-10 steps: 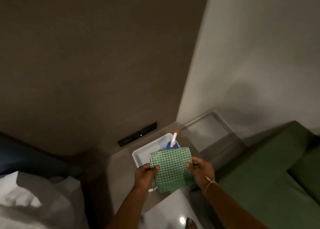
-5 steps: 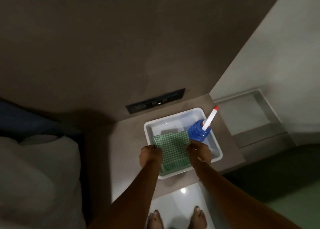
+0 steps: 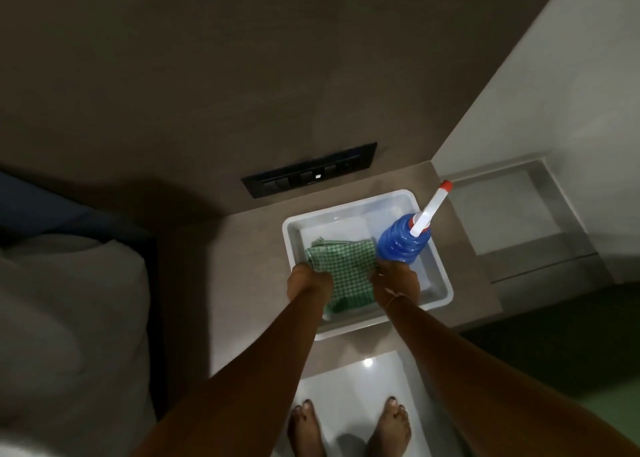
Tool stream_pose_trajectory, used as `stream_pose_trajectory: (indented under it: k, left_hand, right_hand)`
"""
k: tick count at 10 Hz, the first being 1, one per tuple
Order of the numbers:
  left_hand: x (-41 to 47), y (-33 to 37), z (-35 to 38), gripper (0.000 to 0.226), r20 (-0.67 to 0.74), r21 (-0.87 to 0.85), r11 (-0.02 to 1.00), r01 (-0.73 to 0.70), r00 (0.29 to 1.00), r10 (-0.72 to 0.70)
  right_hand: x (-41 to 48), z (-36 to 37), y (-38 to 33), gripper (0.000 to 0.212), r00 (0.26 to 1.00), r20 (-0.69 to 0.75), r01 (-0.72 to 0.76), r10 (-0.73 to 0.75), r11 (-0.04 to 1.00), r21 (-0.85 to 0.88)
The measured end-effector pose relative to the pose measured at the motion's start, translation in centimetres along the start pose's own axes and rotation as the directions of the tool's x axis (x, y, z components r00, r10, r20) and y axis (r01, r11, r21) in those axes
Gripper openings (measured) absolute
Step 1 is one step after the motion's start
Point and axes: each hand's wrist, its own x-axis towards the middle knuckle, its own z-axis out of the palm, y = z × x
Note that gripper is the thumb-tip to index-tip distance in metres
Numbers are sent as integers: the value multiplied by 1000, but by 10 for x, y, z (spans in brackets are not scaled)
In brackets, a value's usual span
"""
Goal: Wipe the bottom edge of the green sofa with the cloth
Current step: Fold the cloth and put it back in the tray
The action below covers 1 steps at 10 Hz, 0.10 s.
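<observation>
A green checked cloth, folded, lies low inside a white plastic tub on a brown side table. My left hand grips its left edge and my right hand grips its right edge. A blue bottle with a long white spout and red tip stands in the tub just right of the cloth, close to my right hand. The green sofa shows only as a dark green corner at the lower right, apart from both hands.
The brown side table stands against a dark wall with a black switch panel. A grey-white bed fills the left. A pale recessed ledge sits right of the table. My bare feet stand on the glossy white floor.
My view tilted down from the wall toward the table. Both hands lowered the cloth from in front of the tub into it, beside the blue bottle.
</observation>
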Motion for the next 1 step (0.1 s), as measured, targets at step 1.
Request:
stream_pose_trajectory:
  k: [1]
  left_hand:
    - [-29,5,-13,40,-91,44,991,-124,988,128]
  right_hand:
    - [-27,-19,-7,26,998,26,62,-60,996,-58]
